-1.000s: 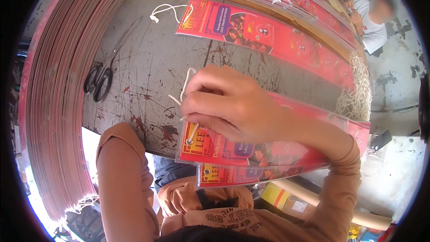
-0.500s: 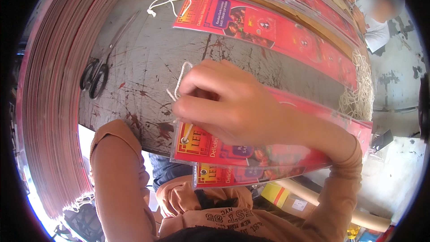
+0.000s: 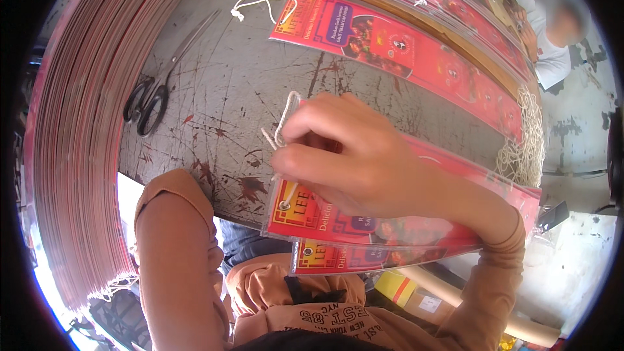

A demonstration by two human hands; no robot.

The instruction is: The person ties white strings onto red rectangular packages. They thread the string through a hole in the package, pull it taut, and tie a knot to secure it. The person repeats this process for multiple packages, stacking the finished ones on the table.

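Note:
My right hand (image 3: 354,156) reaches in from the right, its fingers curled in a pinch on a white string (image 3: 289,114). A loop and a loose end of it stick out past the fingertips. The string passes through the eyelet at the left end of a long red printed plastic strip (image 3: 302,218) under my hand. A second red strip (image 3: 325,257) lies partly beneath it, at the table's near edge. My left sleeve (image 3: 175,240) rises at the lower left; the left hand itself does not show.
Black-handled scissors (image 3: 153,107) lie on the scratched grey table (image 3: 227,84), beside a tall stack of strips (image 3: 78,136). Another strip with a tied string (image 3: 390,42) lies at the far side. White strings (image 3: 523,143) hang at the right. A person (image 3: 549,39) is at the far right.
The whole view has shifted a little, so everything appears slightly further right. My right hand keeps its pinch on the string, with little visible movement against the strip.

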